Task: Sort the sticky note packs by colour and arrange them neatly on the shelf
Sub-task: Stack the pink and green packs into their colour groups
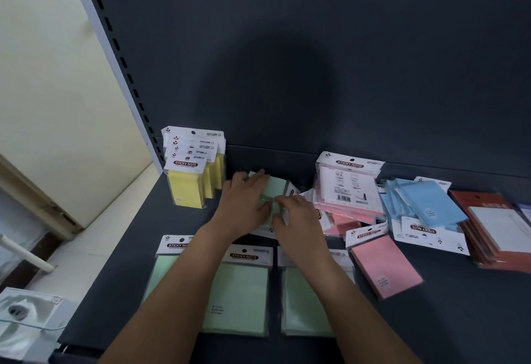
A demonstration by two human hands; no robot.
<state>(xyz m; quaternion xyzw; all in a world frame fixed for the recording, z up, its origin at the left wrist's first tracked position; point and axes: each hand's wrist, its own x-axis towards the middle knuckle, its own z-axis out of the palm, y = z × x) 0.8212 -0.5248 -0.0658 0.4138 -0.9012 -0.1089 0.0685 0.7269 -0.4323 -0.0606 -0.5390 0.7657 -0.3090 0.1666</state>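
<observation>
"STICKY NOTE" heads the yellow pack (pixel 186 188), green pack (pixel 238 289), pink pack (pixel 385 270) and, upside down, blue pack (pixel 431 208).

At the back of the dark shelf (pixel 431 320), yellow packs (pixel 189 185) stand upright in a row. Just right of them, the left hand (pixel 247 205) and right hand (pixel 298 220) hold a green pack (pixel 277 186). In front of the yellow packs three green packs (pixel 241 291) lie flat; pink packs (pixel 347 199) and blue packs (pixel 425 202) are heaped farther right.
</observation>
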